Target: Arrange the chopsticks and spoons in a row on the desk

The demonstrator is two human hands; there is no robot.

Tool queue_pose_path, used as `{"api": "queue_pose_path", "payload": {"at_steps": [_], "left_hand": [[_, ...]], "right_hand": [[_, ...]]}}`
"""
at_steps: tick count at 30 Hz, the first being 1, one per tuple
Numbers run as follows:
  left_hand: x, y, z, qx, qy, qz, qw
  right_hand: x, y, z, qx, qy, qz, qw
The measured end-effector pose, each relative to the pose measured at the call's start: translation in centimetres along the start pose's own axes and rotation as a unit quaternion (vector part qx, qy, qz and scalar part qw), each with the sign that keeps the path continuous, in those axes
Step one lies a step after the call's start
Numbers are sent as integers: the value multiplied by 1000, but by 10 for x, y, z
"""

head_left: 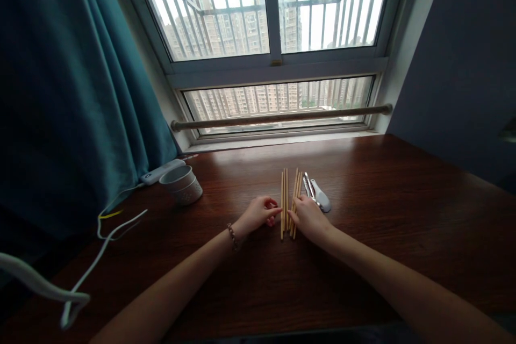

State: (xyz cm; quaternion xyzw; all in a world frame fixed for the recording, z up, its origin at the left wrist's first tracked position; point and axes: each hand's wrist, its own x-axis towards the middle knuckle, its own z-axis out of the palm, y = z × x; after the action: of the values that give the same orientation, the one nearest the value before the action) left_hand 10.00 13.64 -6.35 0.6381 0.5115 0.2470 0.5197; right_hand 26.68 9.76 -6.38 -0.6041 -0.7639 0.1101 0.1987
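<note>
Several light wooden chopsticks lie on the table in two side-by-side groups, a left group (pixel 284 188) and a right group (pixel 296 185), with a narrow gap between them. My left hand (pixel 258 214), wearing a beaded bracelet (pixel 232 236), has its fingers drawn together, with the tips at the leftmost chopstick. My right hand (pixel 313 219) rests over the right group; its thumb and fingers close around those sticks, partly hiding them. Just beyond this hand are shiny metal utensils (pixel 308 185) and a white spoon-like piece (pixel 321 196), their near ends partly covered.
A pale grey cup-shaped pot (pixel 182 185) stands at the left, beside a white power strip (pixel 163 172). White cables (pixel 100 252) trail along the left side. The dark wooden table (pixel 395 193) meets a barred window behind, and a blue curtain (pixel 116 91) hangs at left.
</note>
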Motion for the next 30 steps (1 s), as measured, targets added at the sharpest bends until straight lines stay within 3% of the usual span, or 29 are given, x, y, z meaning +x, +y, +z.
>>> {"api": "queue_pose_path", "payload": {"at_steps": [5, 10, 13, 15, 17, 19, 21, 22, 24, 26, 30], "left_hand": [[-9, 6, 14, -14, -23, 22, 999], [-19, 10, 23, 5, -10, 62, 998], [-23, 16, 7, 32, 56, 107, 992], [-26, 23, -15, 54, 139, 147, 978], [-28, 28, -44, 76, 255, 191, 945], [-31, 27, -73, 106, 378, 232, 890], [-34, 19, -100, 249, 508, 297, 770], [-35, 13, -110, 308, 540, 312, 718], [-35, -2, -127, 369, 584, 320, 648], [-33, -15, -137, 378, 606, 310, 628], [-26, -34, -147, 362, 625, 269, 637]], "right_hand": [[0, -2, 9, -11, 1, -45, 999], [-1, 1, 0, -26, 13, -33, 999], [6, 11, -13, -46, 44, -10, 998], [15, 25, -22, -65, 72, 18, 995], [23, 40, -27, -87, 92, 56, 990], [29, 55, -29, -102, 95, 80, 987], [31, 64, -26, -107, 85, 87, 987], [30, 66, -24, -107, 80, 87, 987], [28, 66, -19, -104, 70, 83, 989], [26, 61, -15, -100, 64, 76, 990], [21, 52, -12, -87, 59, 59, 993]]}}
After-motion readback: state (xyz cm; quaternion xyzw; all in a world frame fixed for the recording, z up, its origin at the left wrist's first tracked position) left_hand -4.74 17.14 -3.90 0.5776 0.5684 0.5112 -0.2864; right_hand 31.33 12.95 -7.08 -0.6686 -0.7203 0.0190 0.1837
